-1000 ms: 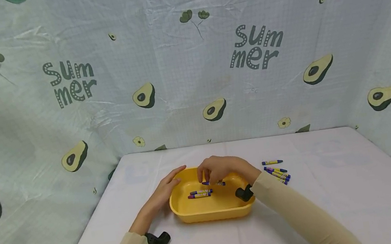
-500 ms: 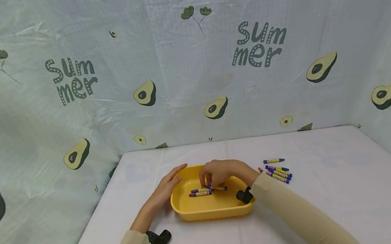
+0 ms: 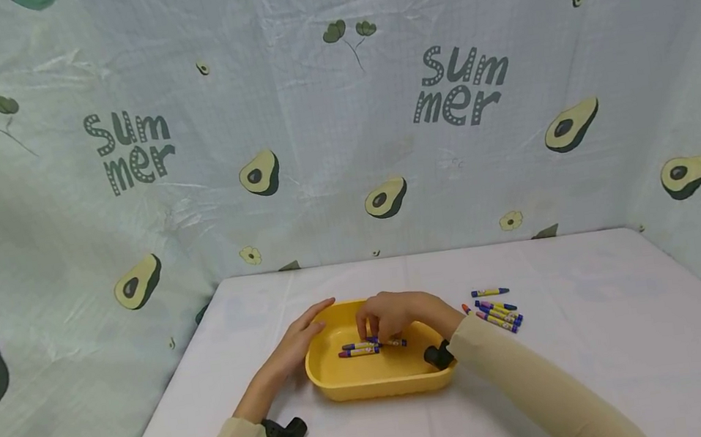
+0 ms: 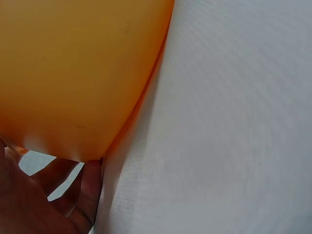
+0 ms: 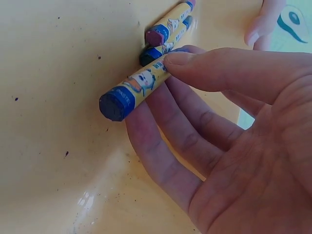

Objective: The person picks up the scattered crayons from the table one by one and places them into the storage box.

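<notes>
A yellow tray (image 3: 345, 380) sits on the white table. My right hand (image 3: 388, 314) reaches into it and pinches a blue crayon (image 5: 135, 87) between thumb and fingers, low over the tray floor (image 5: 53, 97). Two more crayons (image 3: 360, 349) lie side by side on the tray floor just left of it. My left hand (image 3: 302, 335) rests with straight fingers against the tray's left rim; the left wrist view shows the tray's outer wall (image 4: 73, 73) against that hand.
Several loose crayons (image 3: 497, 308) lie on the table right of the tray. The white table (image 3: 605, 333) is enclosed by an avocado-print cloth backdrop (image 3: 340, 138) behind and at both sides.
My right hand has lowered the blue crayon into the tray, toward the two crayons lying there. The left hand has stayed on the rim.
</notes>
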Action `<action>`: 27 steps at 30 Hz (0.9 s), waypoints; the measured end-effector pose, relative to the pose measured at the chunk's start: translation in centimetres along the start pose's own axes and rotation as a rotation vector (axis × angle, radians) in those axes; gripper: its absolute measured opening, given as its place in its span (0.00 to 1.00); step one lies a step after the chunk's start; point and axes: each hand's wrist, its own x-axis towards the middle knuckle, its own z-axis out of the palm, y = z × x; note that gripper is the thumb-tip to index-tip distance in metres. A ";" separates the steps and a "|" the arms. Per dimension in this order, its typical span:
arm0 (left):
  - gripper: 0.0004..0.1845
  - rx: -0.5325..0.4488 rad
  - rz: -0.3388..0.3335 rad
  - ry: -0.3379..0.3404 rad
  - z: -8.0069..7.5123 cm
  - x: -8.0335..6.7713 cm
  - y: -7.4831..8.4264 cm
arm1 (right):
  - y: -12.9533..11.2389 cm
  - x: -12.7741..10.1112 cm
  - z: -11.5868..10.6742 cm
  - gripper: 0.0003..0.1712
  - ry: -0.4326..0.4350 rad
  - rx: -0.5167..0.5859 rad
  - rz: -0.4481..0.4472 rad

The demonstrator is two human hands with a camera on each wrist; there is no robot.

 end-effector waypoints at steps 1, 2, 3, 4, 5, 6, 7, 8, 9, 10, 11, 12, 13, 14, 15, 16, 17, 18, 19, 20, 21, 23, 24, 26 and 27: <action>0.27 -0.001 0.001 -0.005 0.0 0.0 -0.1 | 0.0 0.0 0.1 0.16 -0.001 0.000 0.001; 0.27 0.000 0.003 -0.010 0.0 -0.1 -0.1 | 0.0 0.0 0.1 0.16 -0.003 0.000 0.000; 0.27 0.000 0.001 -0.009 0.0 -0.1 -0.2 | 0.0 0.0 0.1 0.16 -0.004 -0.002 -0.001; 0.27 -0.002 0.001 -0.011 0.0 -0.2 -0.2 | 0.0 0.0 0.2 0.16 -0.005 -0.004 -0.002; 0.27 -0.004 0.000 -0.012 0.0 -0.2 -0.2 | 0.0 0.0 0.2 0.16 -0.006 -0.004 -0.003; 0.27 -0.005 0.003 -0.012 0.0 -0.2 -0.2 | 0.0 0.0 0.2 0.17 -0.006 -0.007 -0.005; 0.27 -0.006 0.003 -0.012 0.0 -0.2 -0.2 | 0.0 0.0 0.1 0.17 -0.006 -0.012 -0.006; 0.27 -0.005 0.005 -0.009 0.0 -0.3 -0.1 | 0.0 0.0 0.1 0.17 -0.005 -0.019 -0.006; 0.27 -0.004 0.006 -0.007 0.0 -0.3 -0.1 | 0.0 0.0 0.1 0.17 -0.004 -0.023 -0.004; 0.27 -0.002 0.009 -0.009 0.0 -0.3 -0.1 | -0.1 0.0 0.0 0.17 -0.003 -0.029 0.000; 0.27 -0.001 0.011 -0.008 0.0 -0.3 -0.1 | -0.1 -0.1 0.0 0.17 -0.001 -0.035 0.005; 0.27 0.001 0.013 -0.008 -0.1 -0.3 0.0 | -0.2 -0.1 0.0 0.17 0.001 -0.041 0.011; 0.27 0.001 0.012 -0.008 -0.1 -0.2 -0.1 | -0.2 -0.1 -0.1 0.17 0.002 -0.048 0.014; 0.27 0.003 0.011 -0.007 -0.1 -0.2 0.0 | -0.2 -0.1 -0.1 0.17 0.004 -0.052 0.015; 0.27 0.001 0.010 -0.007 -0.1 -0.3 0.0 | -0.3 -0.1 -0.1 0.17 0.005 -0.055 0.018; 0.27 0.002 0.011 -0.007 -0.2 -0.3 0.0 | -0.3 -0.1 -0.2 0.17 0.006 -0.058 0.019; 0.27 0.001 0.010 -0.006 -0.2 -0.3 0.0 | -0.3 -0.1 -0.2 0.16 0.007 -0.059 0.020; 0.27 0.003 0.010 -0.005 -0.2 -0.3 0.0 | -0.3 -0.1 -0.1 0.16 0.008 -0.060 0.020; 0.27 0.002 0.010 -0.004 -0.2 -0.3 0.0 | -0.2 -0.1 -0.1 0.16 0.009 -0.060 0.020; 0.27 0.002 0.011 -0.003 -0.2 -0.3 0.0 | -0.2 0.0 -0.1 0.17 0.009 -0.059 0.023; 0.27 0.002 0.011 -0.005 -0.2 -0.3 0.0 | -0.1 0.0 0.0 0.17 0.009 -0.061 0.027; 0.27 0.003 0.011 -0.009 -0.2 -0.2 -0.1 | 0.0 0.0 0.1 0.17 0.010 -0.067 0.032; 0.27 0.002 0.011 -0.010 -0.1 -0.2 -0.2 | 0.0 0.1 0.1 0.17 0.010 -0.067 0.033; 0.27 0.001 0.010 -0.010 -0.1 -0.2 -0.2 | 0.0 0.1 0.2 0.17 0.010 -0.074 0.036; 0.27 0.000 0.012 -0.010 -0.1 -0.2 -0.2 | 0.0 0.0 0.2 0.16 0.010 -0.081 0.040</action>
